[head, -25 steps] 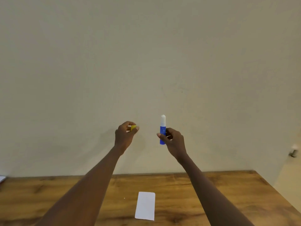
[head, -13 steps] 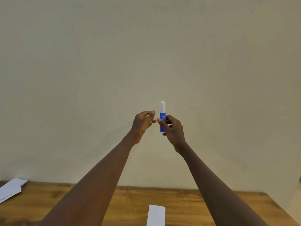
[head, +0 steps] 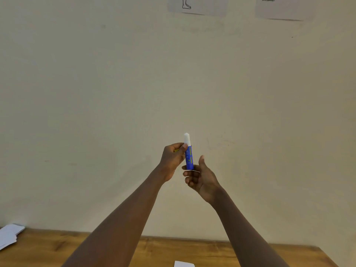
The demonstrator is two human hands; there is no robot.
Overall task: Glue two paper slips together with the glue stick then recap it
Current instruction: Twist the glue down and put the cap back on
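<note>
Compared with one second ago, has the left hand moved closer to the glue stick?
Yes. The left hand has moved right and now touches the glue stick. The camera tilted too, so I judge against the stick, not the wall.

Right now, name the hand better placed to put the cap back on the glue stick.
Left. The left hand holds the yellow cap beside the glue stick; the right hand grips its base.

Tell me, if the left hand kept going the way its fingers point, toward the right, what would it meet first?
It already meets it: the left hand touches the upright blue plastic glue stick with exposed white tip, the right hand just below, though depth is unclear.
</note>
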